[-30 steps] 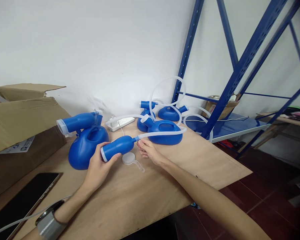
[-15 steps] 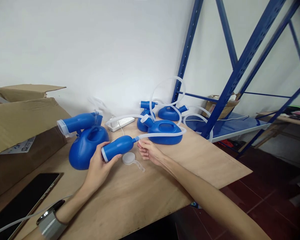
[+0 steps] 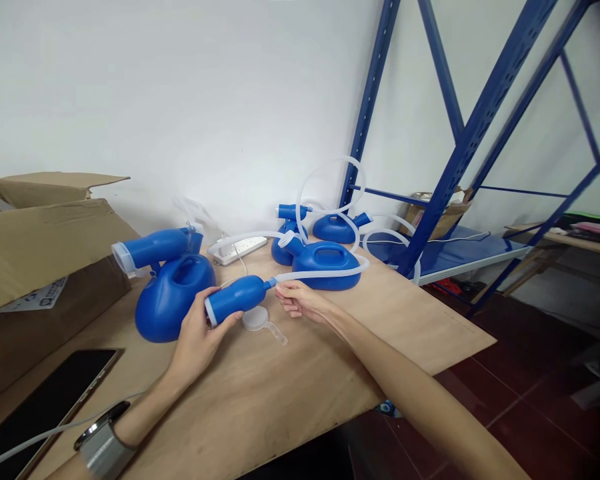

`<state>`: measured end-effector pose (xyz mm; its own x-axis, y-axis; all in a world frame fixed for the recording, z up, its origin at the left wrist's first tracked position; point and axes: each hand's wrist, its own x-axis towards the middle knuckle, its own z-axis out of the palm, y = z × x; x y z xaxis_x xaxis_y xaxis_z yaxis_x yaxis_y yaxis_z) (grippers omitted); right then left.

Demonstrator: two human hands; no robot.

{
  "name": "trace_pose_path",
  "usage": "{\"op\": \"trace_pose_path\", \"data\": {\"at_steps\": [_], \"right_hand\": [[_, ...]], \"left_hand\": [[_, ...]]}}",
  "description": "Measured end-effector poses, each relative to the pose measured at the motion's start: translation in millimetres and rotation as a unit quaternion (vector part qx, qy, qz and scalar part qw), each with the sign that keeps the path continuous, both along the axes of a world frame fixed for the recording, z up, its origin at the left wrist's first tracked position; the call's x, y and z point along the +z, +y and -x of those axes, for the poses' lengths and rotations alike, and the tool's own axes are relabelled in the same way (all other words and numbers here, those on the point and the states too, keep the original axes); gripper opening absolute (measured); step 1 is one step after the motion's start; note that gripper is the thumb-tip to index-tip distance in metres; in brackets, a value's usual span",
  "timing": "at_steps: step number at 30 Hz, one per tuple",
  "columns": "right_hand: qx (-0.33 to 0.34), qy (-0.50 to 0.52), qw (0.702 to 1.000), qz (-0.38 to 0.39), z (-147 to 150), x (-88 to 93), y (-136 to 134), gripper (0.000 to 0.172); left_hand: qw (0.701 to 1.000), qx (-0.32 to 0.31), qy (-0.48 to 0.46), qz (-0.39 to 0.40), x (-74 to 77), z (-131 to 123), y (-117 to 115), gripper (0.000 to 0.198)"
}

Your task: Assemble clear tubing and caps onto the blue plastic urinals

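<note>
My left hand [image 3: 199, 340] is wrapped round a blue plastic urinal funnel [image 3: 237, 298], its white-rimmed wide end towards me on the left. From the funnel's narrow end a clear hose [image 3: 325, 272] runs right, past a blue urinal bottle [image 3: 333, 267] with a handle hole. Just under the joint of hose and funnel, my right hand [image 3: 303, 301] has its fingers pinched together; what they hold, if anything, I cannot make out. A translucent lid with a strap [image 3: 256, 319] lies on the table below the funnel.
Left of my hands stands another blue bottle [image 3: 167, 307] with a funnel on top. Beside it are an open cardboard box [image 3: 55, 267] and a phone [image 3: 50, 400]. A power strip [image 3: 243, 250] and more bottles [image 3: 335, 229] sit near the wall. Blue shelving [image 3: 450, 167] rises at the right.
The view has shifted slightly, so the background sits a little further left. Both hands keep nearly the same pose around the funnel and hose joint.
</note>
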<state>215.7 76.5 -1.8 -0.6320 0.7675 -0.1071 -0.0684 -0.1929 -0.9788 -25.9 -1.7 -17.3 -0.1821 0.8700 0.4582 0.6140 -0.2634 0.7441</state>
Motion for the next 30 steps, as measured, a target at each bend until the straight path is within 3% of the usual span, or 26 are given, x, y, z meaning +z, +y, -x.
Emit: {"op": "trace_pose_path", "data": {"at_steps": [5, 14, 30], "right_hand": [[-0.013, 0.036, 0.998, 0.040, 4.8, -0.4, -4.1, 0.046], [-0.005, 0.020, 0.999, 0.042, 11.2, -2.7, -6.9, 0.048], [-0.064, 0.076, 0.995, 0.009, 18.0, -13.9, -2.5, 0.048]], "left_hand": [[1.000, -0.003, 0.005, -0.014, -3.7, 0.8, -0.1, 0.060], [0.995, -0.030, 0.045, -0.085, -10.2, 2.5, 2.8, 0.055], [1.000, -0.006, 0.005, -0.021, -3.5, -1.1, 0.7, 0.059]]}}
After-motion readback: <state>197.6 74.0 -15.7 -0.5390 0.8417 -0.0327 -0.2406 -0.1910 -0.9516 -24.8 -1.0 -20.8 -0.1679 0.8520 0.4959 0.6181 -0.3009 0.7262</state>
